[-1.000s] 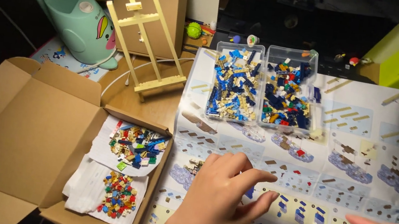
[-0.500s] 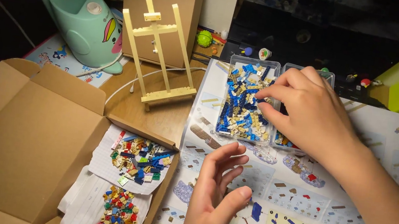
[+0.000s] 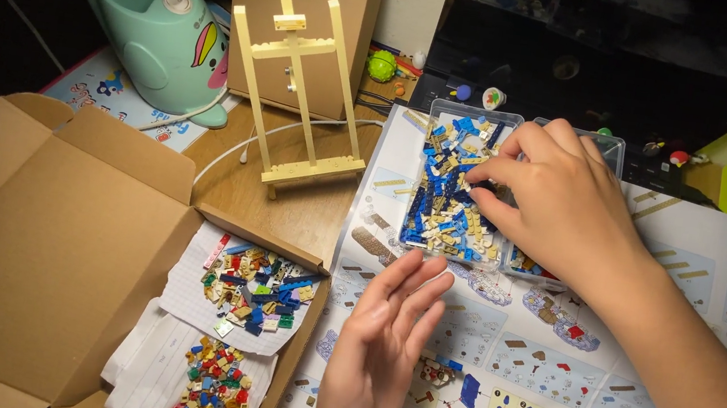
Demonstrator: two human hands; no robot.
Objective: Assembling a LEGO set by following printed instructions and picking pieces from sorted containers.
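My right hand (image 3: 561, 197) reaches far into the clear tray (image 3: 457, 188), fingertips pinched among blue and tan bricks; whether one is gripped, I cannot tell. My left hand (image 3: 382, 347) rests open on the instruction sheet (image 3: 697, 304), steadying it.

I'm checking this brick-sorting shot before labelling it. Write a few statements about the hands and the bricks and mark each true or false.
1. The right hand reaches into the left tray of bricks. True.
2. The left hand grips the wooden easel. False: it lies open on the instruction sheet, apart from the easel.
3. Two brick piles lie on paper inside the cardboard box. True.
4. The trays stand inside the cardboard box. False: they stand on the instruction sheet.
5. The easel lies flat. False: it stands upright.
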